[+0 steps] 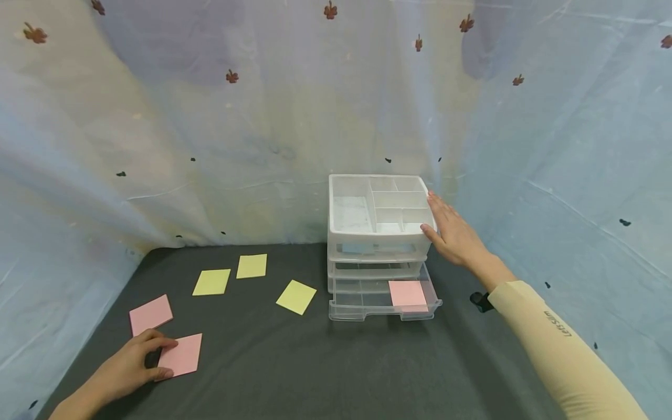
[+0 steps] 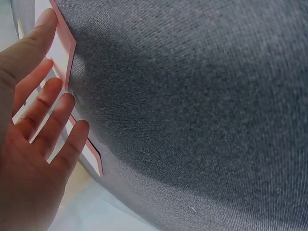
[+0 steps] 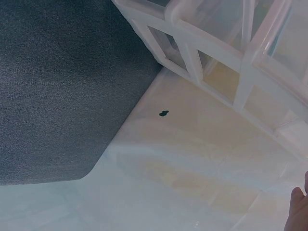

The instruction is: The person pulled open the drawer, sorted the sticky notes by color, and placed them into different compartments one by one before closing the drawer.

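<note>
My left hand [image 1: 128,364] is at the front left of the dark table, its thumb and index finger gripping opposite edges of a pink sticky note pad [image 1: 185,354]. The other fingers [image 2: 55,113] are spread beside it. Just behind lies a second pink pad [image 1: 151,315], partly covered by the hand. My right hand [image 1: 454,233] rests with straight fingers against the upper right side of a white drawer organizer [image 1: 378,238]. Its clear bottom drawer [image 1: 362,299] is pulled out, with a pink pad [image 1: 408,294] lying in the right part.
Three yellow sticky note pads, a left one [image 1: 212,282], a back one [image 1: 251,266] and a right one [image 1: 296,297], lie between the left hand and the organizer. A patterned curtain [image 1: 283,128] hangs behind and along the sides of the table [image 1: 294,373].
</note>
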Tool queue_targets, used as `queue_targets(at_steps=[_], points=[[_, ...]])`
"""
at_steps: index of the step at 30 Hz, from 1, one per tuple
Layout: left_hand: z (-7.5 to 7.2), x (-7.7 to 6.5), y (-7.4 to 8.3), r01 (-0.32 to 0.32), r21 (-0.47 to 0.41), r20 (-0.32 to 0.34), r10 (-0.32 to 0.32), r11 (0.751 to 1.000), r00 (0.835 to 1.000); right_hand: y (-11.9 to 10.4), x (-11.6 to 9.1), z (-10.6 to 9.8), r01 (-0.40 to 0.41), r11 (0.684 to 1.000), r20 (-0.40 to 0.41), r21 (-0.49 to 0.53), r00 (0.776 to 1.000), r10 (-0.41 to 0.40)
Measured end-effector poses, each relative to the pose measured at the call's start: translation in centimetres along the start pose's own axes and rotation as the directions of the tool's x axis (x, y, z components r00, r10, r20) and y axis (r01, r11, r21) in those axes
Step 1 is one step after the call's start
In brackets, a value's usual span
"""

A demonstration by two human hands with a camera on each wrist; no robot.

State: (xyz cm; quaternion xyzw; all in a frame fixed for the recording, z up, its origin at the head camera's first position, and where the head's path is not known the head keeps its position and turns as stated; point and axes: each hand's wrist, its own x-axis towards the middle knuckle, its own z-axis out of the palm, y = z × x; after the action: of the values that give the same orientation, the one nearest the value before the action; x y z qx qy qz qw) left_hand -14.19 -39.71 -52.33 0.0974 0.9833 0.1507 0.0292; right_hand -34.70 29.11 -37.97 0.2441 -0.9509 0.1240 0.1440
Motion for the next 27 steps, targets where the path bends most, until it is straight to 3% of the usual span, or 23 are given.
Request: queue_targets(at_steps=[7, 12, 16, 22, 27], points=[[0.56, -0.35, -0.32, -0.094, -0.075, -0.083, 0.088, 0.993, 0.993, -0.12, -0.14, -0.07, 0.018, 1.0, -0.015, 0.001, 1.0, -0.018], [0.7, -0.34, -0.51, -0.079, -0.05, -0.103, 0.074, 0.996, 0.992, -0.22, -0.14, -0.07, 0.018, 1.0, -0.017, -0.001, 1.0, -0.018], [0.63, -0.1, -0.67, -0.061, -0.025, -0.081, 0.059, 0.998, 0.995, -0.28, -0.15, -0.19, 0.014, 1.0, -0.013, 0.004, 1.0, -0.014], [0.24, 0.43, -0.84, -0.011, -0.056, -0.003, 0.01, 0.998, 1.0, -0.28, -0.1, -0.17, 0.014, 1.0, -0.01, -0.005, 1.0, -0.014], [0.09, 0.44, -0.88, 0.009, -0.088, 0.002, -0.009, 0.996, 1.0, -0.19, -0.12, -0.11, 0.012, 1.0, -0.013, -0.004, 1.0, -0.012]])
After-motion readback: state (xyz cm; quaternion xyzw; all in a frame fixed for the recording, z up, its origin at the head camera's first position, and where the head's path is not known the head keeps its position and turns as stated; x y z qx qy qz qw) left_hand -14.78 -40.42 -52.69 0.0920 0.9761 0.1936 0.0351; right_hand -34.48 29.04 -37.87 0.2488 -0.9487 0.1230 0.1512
